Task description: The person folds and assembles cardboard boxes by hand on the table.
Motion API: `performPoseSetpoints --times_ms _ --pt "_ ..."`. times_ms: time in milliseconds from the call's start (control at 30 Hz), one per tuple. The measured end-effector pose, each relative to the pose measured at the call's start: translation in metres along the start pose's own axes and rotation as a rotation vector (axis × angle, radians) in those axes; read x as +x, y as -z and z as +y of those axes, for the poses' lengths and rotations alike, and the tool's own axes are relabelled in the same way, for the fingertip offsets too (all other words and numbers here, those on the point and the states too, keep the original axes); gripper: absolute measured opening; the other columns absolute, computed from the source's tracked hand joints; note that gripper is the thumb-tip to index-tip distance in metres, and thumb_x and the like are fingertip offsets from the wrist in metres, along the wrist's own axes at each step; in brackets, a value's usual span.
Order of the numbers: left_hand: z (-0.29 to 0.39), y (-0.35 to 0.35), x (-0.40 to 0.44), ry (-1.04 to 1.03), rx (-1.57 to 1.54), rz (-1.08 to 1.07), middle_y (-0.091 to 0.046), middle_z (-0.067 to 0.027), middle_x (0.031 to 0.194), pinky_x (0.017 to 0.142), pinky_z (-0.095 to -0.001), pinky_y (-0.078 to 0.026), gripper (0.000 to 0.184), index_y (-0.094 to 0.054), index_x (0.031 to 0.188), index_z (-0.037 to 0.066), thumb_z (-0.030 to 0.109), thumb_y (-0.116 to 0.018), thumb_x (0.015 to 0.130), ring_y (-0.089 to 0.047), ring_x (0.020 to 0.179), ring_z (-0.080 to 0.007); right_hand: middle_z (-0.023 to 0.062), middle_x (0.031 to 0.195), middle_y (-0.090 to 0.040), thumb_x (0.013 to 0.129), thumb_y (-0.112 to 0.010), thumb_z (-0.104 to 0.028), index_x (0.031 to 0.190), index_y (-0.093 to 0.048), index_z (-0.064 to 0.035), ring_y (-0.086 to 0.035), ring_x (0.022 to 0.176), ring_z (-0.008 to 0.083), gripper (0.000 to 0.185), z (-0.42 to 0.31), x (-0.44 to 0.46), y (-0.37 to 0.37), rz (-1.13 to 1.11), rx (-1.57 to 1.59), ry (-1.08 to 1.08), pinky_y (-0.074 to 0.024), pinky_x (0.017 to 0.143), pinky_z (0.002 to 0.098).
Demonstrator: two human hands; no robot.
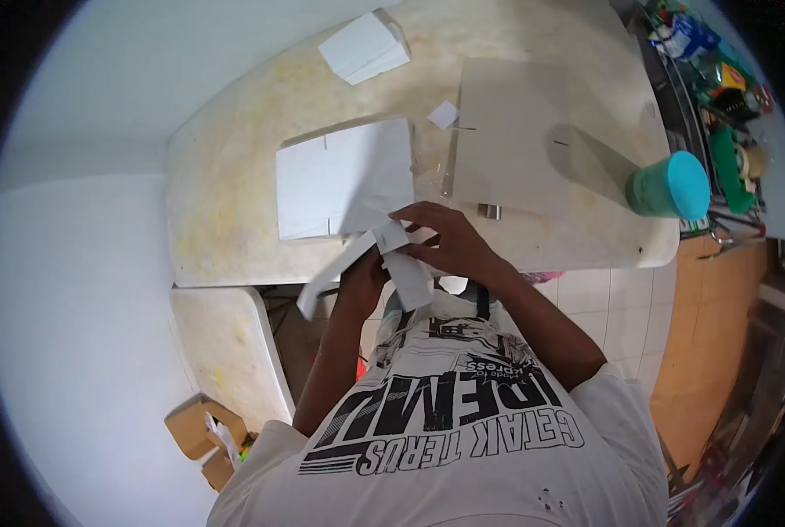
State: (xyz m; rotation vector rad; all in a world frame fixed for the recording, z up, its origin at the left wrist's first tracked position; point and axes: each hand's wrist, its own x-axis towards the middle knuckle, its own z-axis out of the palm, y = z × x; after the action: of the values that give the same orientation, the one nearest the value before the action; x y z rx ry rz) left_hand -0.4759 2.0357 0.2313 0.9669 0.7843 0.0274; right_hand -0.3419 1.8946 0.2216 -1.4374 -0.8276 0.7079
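Just in front of my body, at the table's near edge, both hands hold a folded white card (409, 279) with strip-like arms sticking out to the left and downward. My left hand (366, 283) grips it from below, its fingers mostly hidden behind the card. On the other side, the thumb and fingers of my right hand (452, 239) pinch its upper part. Right behind the card lies a stack of white sheets (344, 180) with short dark slits at its edges. A small silver metal piece (490, 211) rests near my right hand.
A large pale board (511, 136) lies right of the stack, with a small white square (443, 114) beside it. Another white stack (364, 48) sits farther back. A teal container (671, 187) stands at the right edge. An open cardboard box (201, 423) is lower left.
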Motion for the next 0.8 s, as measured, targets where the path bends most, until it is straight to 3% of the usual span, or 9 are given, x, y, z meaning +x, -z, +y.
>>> performPoseSetpoints --times_ms 133,233,333,433,633,800 --pt "0.023 0.011 -0.01 0.031 0.284 -0.008 -0.058 -0.01 0.103 0.08 -0.0335 -0.049 0.027 -0.052 0.113 0.002 0.02 -0.046 0.094 -0.057 0.097 -0.0185 0.0086 0.11 -0.056 0.075 -0.066 0.0 0.113 -0.061 -0.01 -0.063 0.085 0.0196 0.039 -0.012 0.009 0.001 -0.115 -0.063 0.118 -0.0569 0.072 0.0289" --pt "0.017 0.02 -0.011 -0.046 0.07 -0.073 -0.057 -0.0091 0.104 0.079 -0.0338 -0.049 0.027 -0.052 0.113 0.003 0.022 -0.047 0.094 -0.057 0.096 -0.0185 0.0067 0.103 -0.058 0.074 -0.066 -0.001 0.11 -0.063 -0.0106 -0.064 0.085 0.0205 0.038 -0.021 0.009 -0.003 -0.096 -0.188 0.195 -0.0563 0.067 0.0299" --pt "0.026 0.013 -0.013 -0.015 -0.088 -0.17 -0.057 -0.0098 0.107 0.08 -0.0343 -0.049 0.028 -0.051 0.115 0.004 0.022 -0.046 0.095 -0.056 0.097 -0.0191 0.003 0.095 -0.059 0.07 -0.068 -0.003 0.105 -0.065 -0.0122 -0.063 0.081 0.0187 0.036 -0.02 0.008 -0.014 0.137 -0.542 0.515 -0.0544 0.063 0.0287" --pt "0.031 0.008 -0.005 0.053 -0.195 -0.203 -0.057 -0.01 0.109 0.082 -0.035 -0.049 0.029 -0.051 0.117 0.005 0.023 -0.045 0.095 -0.056 0.097 -0.0192 0.0006 0.091 -0.06 0.067 -0.067 -0.005 0.097 -0.065 -0.0127 -0.061 0.077 0.0166 0.031 -0.023 0.015 -0.017 0.238 -0.671 0.723 -0.0526 0.062 0.0266" --pt "0.047 0.017 0.017 0.098 -0.109 -0.211 -0.058 -0.0087 0.107 0.081 -0.0335 -0.05 0.03 -0.051 0.116 0.005 0.025 -0.047 0.094 -0.058 0.095 -0.0183 0.0001 0.078 -0.059 0.067 -0.067 -0.007 0.08 -0.063 -0.0094 -0.059 0.071 0.016 0.014 -0.03 0.048 -0.009 0.127 -0.768 0.764 -0.0508 0.058 0.0271" --pt "0.074 0.054 0.041 0.151 -0.104 -0.354 -0.058 -0.0073 0.103 0.078 -0.0332 -0.05 0.026 -0.053 0.111 0.006 0.024 -0.048 0.093 -0.058 0.092 -0.0171 0.0017 0.073 -0.057 0.068 -0.07 -0.005 0.076 -0.062 -0.0078 -0.058 0.066 0.0175 0.012 -0.024 0.069 -0.048 0.309 -0.719 0.664 -0.0499 0.055 0.0288"
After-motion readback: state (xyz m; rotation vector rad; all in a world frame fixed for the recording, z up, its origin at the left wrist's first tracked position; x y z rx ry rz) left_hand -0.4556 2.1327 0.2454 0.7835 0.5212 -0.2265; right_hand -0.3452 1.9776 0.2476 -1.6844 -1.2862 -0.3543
